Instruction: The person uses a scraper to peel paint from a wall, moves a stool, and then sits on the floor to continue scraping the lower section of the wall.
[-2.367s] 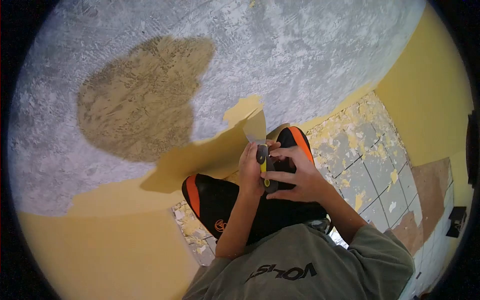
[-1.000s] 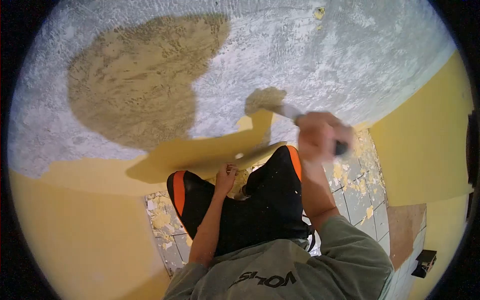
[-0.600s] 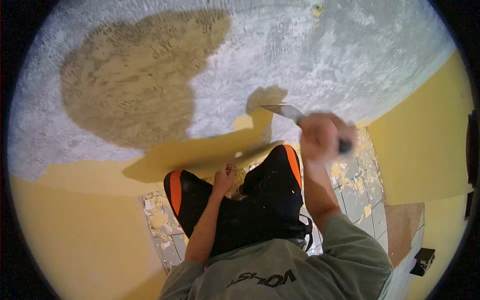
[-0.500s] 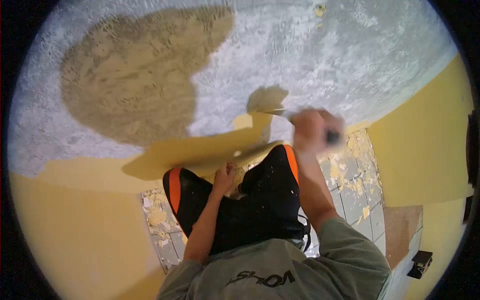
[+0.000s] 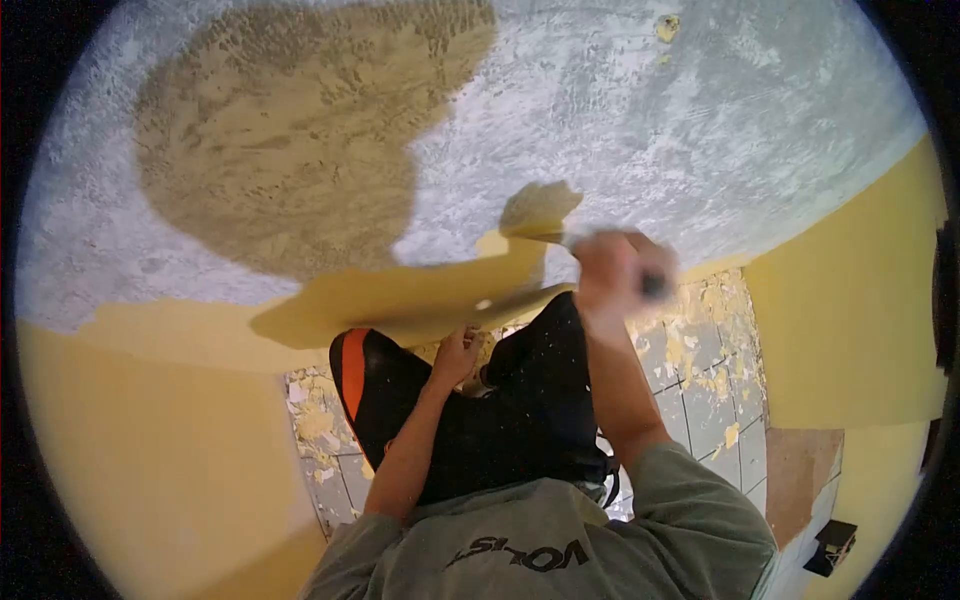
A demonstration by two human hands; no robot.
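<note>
My right hand (image 5: 612, 272), blurred by motion, is closed around a scraper. The scraper's thin blade (image 5: 550, 238) points left against the wall, at the border of yellow paint and bare grey surface. Its dark handle end sticks out on the right side of the fist. Between my knees, my left hand (image 5: 456, 357) hangs with its fingers curled in; whether anything is inside them is hidden. Yellow paint (image 5: 400, 300) covers the lower wall, while the stripped grey plaster (image 5: 600, 130) spreads above it.
Yellow and white paint flakes litter the grey floor tiles (image 5: 680, 385) on both sides of my legs. A yellow side wall (image 5: 840, 320) stands to the right. A brown board-like patch (image 5: 802, 480) and a small black object (image 5: 832, 547) lie at lower right.
The view has tilted slightly, so the wall sits a little differently. My right hand and the scraper are slightly lower and further left. My left hand has barely moved.
</note>
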